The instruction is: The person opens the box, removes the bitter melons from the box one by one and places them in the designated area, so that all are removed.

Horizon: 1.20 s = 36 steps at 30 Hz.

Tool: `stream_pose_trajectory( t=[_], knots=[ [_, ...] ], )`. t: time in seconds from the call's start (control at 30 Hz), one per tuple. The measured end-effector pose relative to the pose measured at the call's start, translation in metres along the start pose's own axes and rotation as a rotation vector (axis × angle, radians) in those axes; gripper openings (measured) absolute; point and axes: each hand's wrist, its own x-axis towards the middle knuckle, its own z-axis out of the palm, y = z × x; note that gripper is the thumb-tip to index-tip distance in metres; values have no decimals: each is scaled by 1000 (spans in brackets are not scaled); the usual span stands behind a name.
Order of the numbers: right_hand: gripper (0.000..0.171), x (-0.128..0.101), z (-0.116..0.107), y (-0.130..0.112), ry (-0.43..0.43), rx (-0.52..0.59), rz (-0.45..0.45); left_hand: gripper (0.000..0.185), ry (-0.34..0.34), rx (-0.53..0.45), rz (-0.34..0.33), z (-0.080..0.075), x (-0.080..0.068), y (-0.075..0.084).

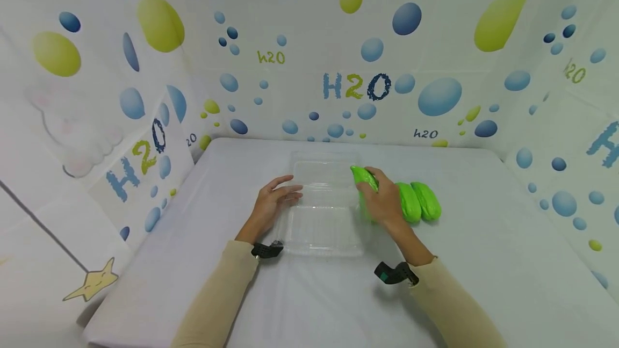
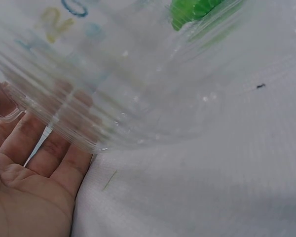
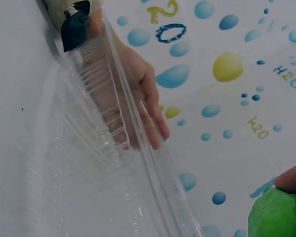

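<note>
A clear plastic clamshell box point(image 1: 321, 227) lies unfolded on the table, its lid half farther from me. My left hand point(image 1: 272, 205) rests along the box's left side, fingers extended. In the left wrist view, the fingers point(image 2: 59, 153) show partly through the clear wall. My right hand point(image 1: 383, 200) grips a bright green, glossy, pointed oblong piece point(image 1: 364, 178) at the box's right side. The right wrist view shows part of this green piece point(image 3: 277, 215) beside a fingertip. Some green below the right hand is partly hidden; I cannot tell whether it belongs to the held piece.
Two more green oblong pieces, one point(image 1: 409, 203) next to the other point(image 1: 426, 201), lie just right of my right hand. A white cloth covers the table point(image 1: 483, 262). Printed sheeting point(image 1: 309, 31) hangs behind it and at both sides.
</note>
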Motion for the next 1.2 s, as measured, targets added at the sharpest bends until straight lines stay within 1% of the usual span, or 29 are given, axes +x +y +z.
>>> stream_pose_trajectory(
  t=[0.17,0.33,0.5,0.57,0.73,0.83,1.0,1.1,1.2],
  knots=[
    [42,6,-13,1,48,40,6,43,6,0,0,-4,5,-7],
    [42,14,-28,8,84,73,22,47,25,13,11,-5,6,-7],
    [42,19,-42,14,134,68,79,46,11,32,32,-4,6,-7],
    [42,20,-48,16,146,85,99,45,6,39,34,-4,6,-7],
    [39,25,-63,21,194,103,126,45,8,33,33,-4,5,-7],
    [38,28,-71,26,229,97,147,45,11,25,28,-4,5,-7],
    [39,32,-78,37,258,70,193,46,18,39,18,-5,3,-8],
    [40,35,-83,44,291,52,213,46,17,38,24,-6,3,-8],
    [42,37,-90,51,327,46,252,46,12,23,29,-5,4,-9]
  ],
)
